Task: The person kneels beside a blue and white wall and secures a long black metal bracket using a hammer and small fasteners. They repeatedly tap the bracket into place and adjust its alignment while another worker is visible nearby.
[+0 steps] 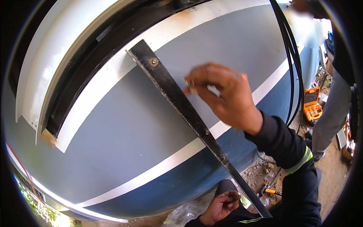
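A long black metal bar slants across a grey, white and blue curved panel. Near its upper end sits a brass-coloured bolt head with washer; smaller fasteners show farther down. Beside the bar's upper half, my right hand is raised, blurred by motion, pinching a small brass-coloured fastener. Whether that is a nut or a bolt I cannot tell. Low in the view, my left hand is beside the bar's lower part, palm up with fingers curled in. What it holds, if anything, is hidden.
Black cables hang down the right side. Another person's grey trouser leg stands at the right, near an open orange tool case. An orange-handled tool and clear plastic lie below. A curved white flange juts out upper left.
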The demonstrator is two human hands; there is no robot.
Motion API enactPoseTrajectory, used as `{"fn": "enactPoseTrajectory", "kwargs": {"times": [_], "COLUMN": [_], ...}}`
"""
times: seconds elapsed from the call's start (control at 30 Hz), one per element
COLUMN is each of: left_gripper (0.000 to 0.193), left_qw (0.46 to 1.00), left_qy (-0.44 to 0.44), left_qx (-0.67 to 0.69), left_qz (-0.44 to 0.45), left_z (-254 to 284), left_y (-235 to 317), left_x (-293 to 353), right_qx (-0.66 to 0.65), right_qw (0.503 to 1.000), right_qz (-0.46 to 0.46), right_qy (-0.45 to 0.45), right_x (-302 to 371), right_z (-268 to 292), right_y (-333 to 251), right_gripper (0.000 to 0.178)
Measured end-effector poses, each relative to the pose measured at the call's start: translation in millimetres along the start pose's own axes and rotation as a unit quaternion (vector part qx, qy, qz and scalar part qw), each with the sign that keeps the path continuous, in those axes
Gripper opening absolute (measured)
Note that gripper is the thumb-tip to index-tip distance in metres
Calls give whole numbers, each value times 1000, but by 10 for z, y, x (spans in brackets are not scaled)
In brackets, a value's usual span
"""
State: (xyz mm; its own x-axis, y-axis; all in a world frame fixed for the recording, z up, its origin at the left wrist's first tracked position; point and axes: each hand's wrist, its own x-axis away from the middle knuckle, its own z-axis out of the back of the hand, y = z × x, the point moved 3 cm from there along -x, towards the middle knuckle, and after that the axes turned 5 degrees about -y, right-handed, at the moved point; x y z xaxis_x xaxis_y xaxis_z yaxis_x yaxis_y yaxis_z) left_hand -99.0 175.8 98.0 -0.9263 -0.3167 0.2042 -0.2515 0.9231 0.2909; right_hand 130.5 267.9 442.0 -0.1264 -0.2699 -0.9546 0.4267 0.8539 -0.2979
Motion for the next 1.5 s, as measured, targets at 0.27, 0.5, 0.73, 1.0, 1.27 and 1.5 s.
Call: {"fn": "enactPoseTrajectory", "kwargs": {"times": [0.27,0.5,0.73,1.0,1.27,1.5], "left_gripper": [5,5,7,10,12,13], "left_qw": [998,998,999,999,998,999], "left_qy": [50,54,26,39,46,36], "left_qx": [15,12,3,3,-18,-3], "left_qz": [-18,-31,-32,-27,-24,-17], "left_z": [217,203,288,242,270,296], "left_y": [-43,23,66,90,103,102], "left_x": [127,147,123,137,122,126], "right_qx": [108,180,201,230,248,260], "right_qw": [976,964,957,944,932,930], "right_qz": [187,193,208,236,256,256], "right_qy": [11,37,10,25,62,56], "right_x": [-683,-726,-723,-728,-711,-721], "right_z": [-296,-365,-310,-329,-375,-349], "right_y": [49,80,76,43,-1,-10], "right_gripper": [16,18,16,12,11,14]}}
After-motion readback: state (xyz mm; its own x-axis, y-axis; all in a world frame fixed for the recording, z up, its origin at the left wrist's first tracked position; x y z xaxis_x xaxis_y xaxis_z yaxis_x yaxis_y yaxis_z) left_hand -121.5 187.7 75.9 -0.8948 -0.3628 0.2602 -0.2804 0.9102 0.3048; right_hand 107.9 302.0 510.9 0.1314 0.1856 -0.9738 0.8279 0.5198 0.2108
